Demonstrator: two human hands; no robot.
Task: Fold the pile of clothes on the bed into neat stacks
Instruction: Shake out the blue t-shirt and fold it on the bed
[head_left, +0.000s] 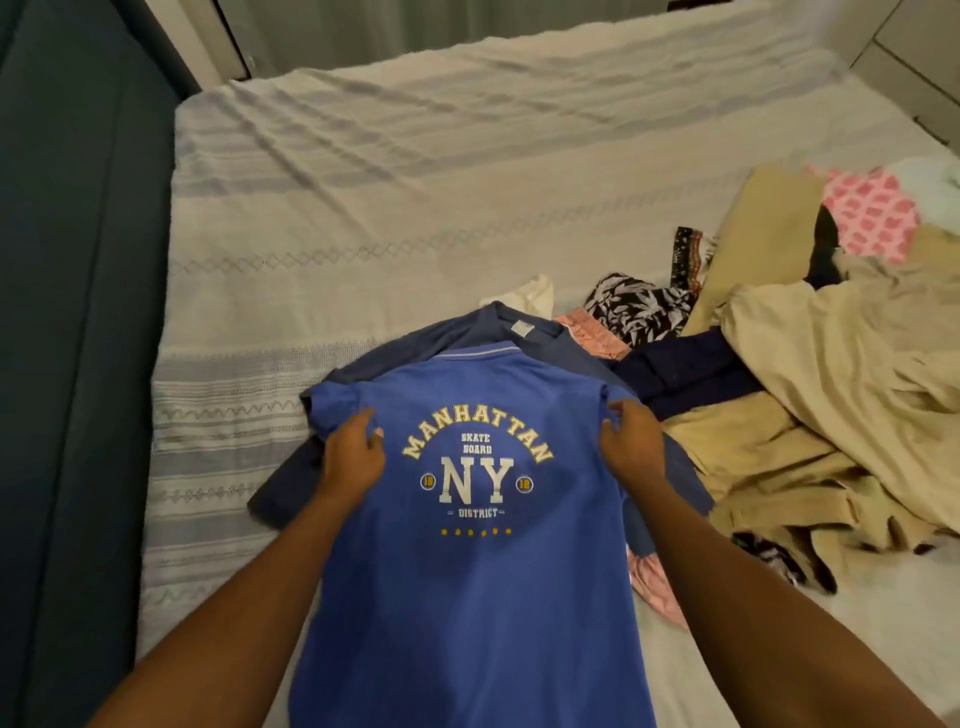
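Together, the left hand (353, 460) and right hand (631, 447) each pinch a shoulder of the blue T-shirt (467, 597), fingers curled into the cloth. Its hem is cut off at the bottom edge. The collar points away, with the long axis running toward the person. A navy shirt (415, 343) lies mostly hidden beneath. Open bed (415, 182) stretches ahead and left, and the clothes pile (831, 364) crowds the right.

The person's bare left hand (353, 460) and bare right hand (631, 447) are showing, the left forearm (249, 597) and right forearm (753, 597) are showing unsleeved, and one pale fingernail (379, 432) is showing.
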